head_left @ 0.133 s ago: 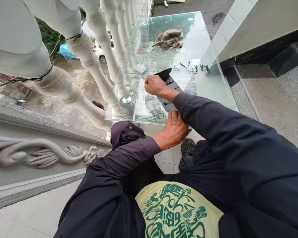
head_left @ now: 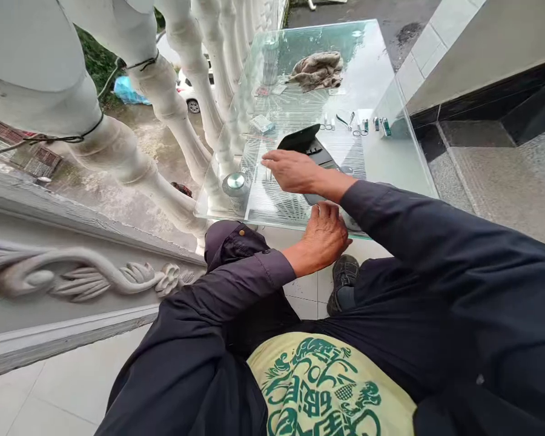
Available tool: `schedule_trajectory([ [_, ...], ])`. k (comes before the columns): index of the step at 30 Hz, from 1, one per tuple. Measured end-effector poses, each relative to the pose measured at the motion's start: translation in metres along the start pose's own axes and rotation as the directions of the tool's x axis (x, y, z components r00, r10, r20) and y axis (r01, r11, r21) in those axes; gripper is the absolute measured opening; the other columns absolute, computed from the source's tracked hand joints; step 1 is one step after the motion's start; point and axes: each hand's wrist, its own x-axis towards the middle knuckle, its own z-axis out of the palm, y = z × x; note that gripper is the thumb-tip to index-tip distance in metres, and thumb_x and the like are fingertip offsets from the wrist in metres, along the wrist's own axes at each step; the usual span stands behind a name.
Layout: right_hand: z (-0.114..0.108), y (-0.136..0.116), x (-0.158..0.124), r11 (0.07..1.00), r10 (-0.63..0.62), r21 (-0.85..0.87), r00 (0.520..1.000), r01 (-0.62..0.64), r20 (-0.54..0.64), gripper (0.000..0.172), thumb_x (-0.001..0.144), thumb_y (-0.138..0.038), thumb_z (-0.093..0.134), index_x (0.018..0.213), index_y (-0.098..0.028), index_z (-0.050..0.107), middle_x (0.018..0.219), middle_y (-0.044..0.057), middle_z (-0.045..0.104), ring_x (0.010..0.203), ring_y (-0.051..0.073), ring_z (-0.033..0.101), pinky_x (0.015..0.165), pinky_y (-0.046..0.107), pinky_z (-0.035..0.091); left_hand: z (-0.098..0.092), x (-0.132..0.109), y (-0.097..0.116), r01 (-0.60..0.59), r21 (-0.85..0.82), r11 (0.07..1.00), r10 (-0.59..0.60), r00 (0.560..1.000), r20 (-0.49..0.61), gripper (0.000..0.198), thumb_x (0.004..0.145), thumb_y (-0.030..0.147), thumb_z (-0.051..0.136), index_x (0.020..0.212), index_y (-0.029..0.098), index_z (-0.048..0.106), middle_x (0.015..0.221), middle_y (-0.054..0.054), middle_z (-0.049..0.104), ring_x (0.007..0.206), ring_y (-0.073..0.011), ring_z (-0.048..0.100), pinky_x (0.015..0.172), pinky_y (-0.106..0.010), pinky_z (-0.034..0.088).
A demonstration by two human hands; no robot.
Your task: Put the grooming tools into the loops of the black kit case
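A dark manicure case lies unfolded on the glass table, its black flap raised and small holders along its inside. My left hand is at the table's near edge, its fingers curled over the near end of the case. Stretched across the case, my right hand has its fingers extended to the left and apart from the case. Just below those fingertips, thin metal tools lie on the glass. Right of the case are nippers, small scissors and nail clippers.
The glass table carries a crumpled cloth at the back, a small pale box and a round silver-topped container at the left. White balusters line the left side. Stone steps are on the right.
My right hand has unbent from a fist-like curl to extended fingers and sits slightly lower. My left hand remains at the near end of the case. The view has shifted slightly.
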Motion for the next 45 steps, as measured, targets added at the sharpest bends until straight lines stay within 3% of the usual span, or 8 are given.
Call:
schedule_trajectory([
  [2, 0.006, 0.0, -0.015, 0.999, -0.036, -0.024, 0.998, 0.038, 0.057, 0.054, 0.097, -0.034, 0.035, 0.142, -0.006, 0.047, 0.151, 0.021, 0.04, 0.138, 0.033, 0.039, 0.111, 0.047, 0.032, 0.001, -0.001, 0.002, 0.012, 0.029, 1.0, -0.012, 1.0, 0.0, 0.061, 0.089, 0.053, 0.058, 0.117, -0.001, 0.063, 0.131, -0.028, 0.049, 0.125, -0.0431, 0.04, 0.106, -0.052, 0.031],
  [6, 0.018, -0.002, -0.027, 0.998, 0.059, 0.005, 0.98, -0.061, 0.191, 0.075, 0.096, -0.058, 0.031, 0.151, -0.007, 0.036, 0.159, 0.018, 0.029, 0.145, 0.034, 0.028, 0.116, 0.048, 0.026, 0.005, -0.003, 0.004, -0.004, 0.106, 0.994, 0.003, 1.0, 0.006, 0.068, 0.089, 0.055, 0.056, 0.126, -0.002, 0.058, 0.138, -0.03, 0.046, 0.133, -0.0451, 0.035, 0.111, -0.057, 0.024],
  [11, 0.026, -0.014, -0.017, 0.99, 0.135, 0.013, 0.97, -0.14, 0.203, 0.084, 0.093, -0.067, 0.026, 0.155, -0.01, 0.028, 0.162, 0.017, 0.021, 0.149, 0.033, 0.019, 0.119, 0.049, 0.019, 0.009, -0.004, 0.004, -0.027, 0.112, 0.993, 0.022, 0.999, 0.047, 0.069, 0.09, 0.05, 0.057, 0.135, -0.002, 0.051, 0.147, -0.029, 0.038, 0.141, -0.0461, 0.026, 0.116, -0.06, 0.017],
  [18, 0.031, -0.017, -0.003, 0.987, 0.159, -0.015, 0.965, -0.159, 0.208, 0.082, 0.093, -0.069, 0.023, 0.155, -0.015, 0.028, 0.162, 0.016, 0.02, 0.149, 0.035, 0.015, 0.117, 0.057, 0.014, 0.003, -0.003, 0.003, -0.055, 0.068, 0.996, 0.044, 0.987, 0.156, 0.076, 0.091, 0.043, 0.056, 0.149, 0.0, 0.032, 0.157, -0.025, 0.024, 0.145, -0.0443, 0.02, 0.117, -0.061, 0.02],
  [26, 0.035, -0.025, 0.002, 0.975, 0.22, -0.011, 0.956, -0.222, 0.195, 0.085, 0.093, -0.069, 0.02, 0.157, -0.014, 0.023, 0.163, 0.017, 0.016, 0.149, 0.035, 0.013, 0.117, 0.058, 0.013, 0.003, 0.001, 0.002, -0.028, -0.025, 0.999, 0.032, 0.986, 0.165, 0.06, 0.097, 0.021, 0.036, 0.153, 0.005, 0.022, 0.161, -0.017, 0.019, 0.149, -0.0319, 0.019, 0.121, -0.055, 0.014],
  [32, 0.035, -0.028, 0.003, 0.964, 0.267, -0.03, 0.954, -0.266, 0.136, 0.078, 0.094, -0.068, 0.019, 0.156, -0.021, 0.027, 0.161, 0.016, 0.023, 0.147, 0.039, 0.018, 0.114, 0.06, 0.015, 0.006, 0.001, 0.003, -0.006, -0.072, 0.997, 0.017, 0.988, 0.151, 0.057, 0.097, 0.017, 0.033, 0.152, 0.003, 0.023, 0.161, -0.018, 0.02, 0.15, -0.0305, 0.016, 0.122, -0.053, 0.012],
  [40, 0.037, -0.03, 0.0, 0.973, 0.23, -0.023, 0.966, -0.229, 0.117, 0.077, 0.095, -0.066, 0.021, 0.154, -0.017, 0.032, 0.16, 0.017, 0.025, 0.145, 0.04, 0.021, 0.113, 0.059, 0.018, 0.005, 0.0, 0.002, -0.018, -0.029, 0.999, 0.023, 0.987, 0.158, 0.061, 0.097, 0.024, 0.034, 0.154, 0.007, 0.02, 0.161, -0.017, 0.02, 0.15, -0.0309, 0.012, 0.122, -0.054, 0.011],
  [45, 0.006, -0.021, -0.016, 0.981, 0.193, 0.004, 0.979, -0.194, 0.07, 0.073, 0.097, -0.062, 0.023, 0.153, -0.016, 0.032, 0.159, 0.017, 0.027, 0.145, 0.038, 0.021, 0.114, 0.054, 0.02, -0.001, -0.003, 0.0, -0.034, 0.065, 0.997, 0.024, 0.988, 0.152, 0.061, 0.093, 0.029, 0.048, 0.143, -0.004, 0.037, 0.152, -0.028, 0.032, 0.143, -0.0392, 0.029, 0.119, -0.054, 0.021],
])
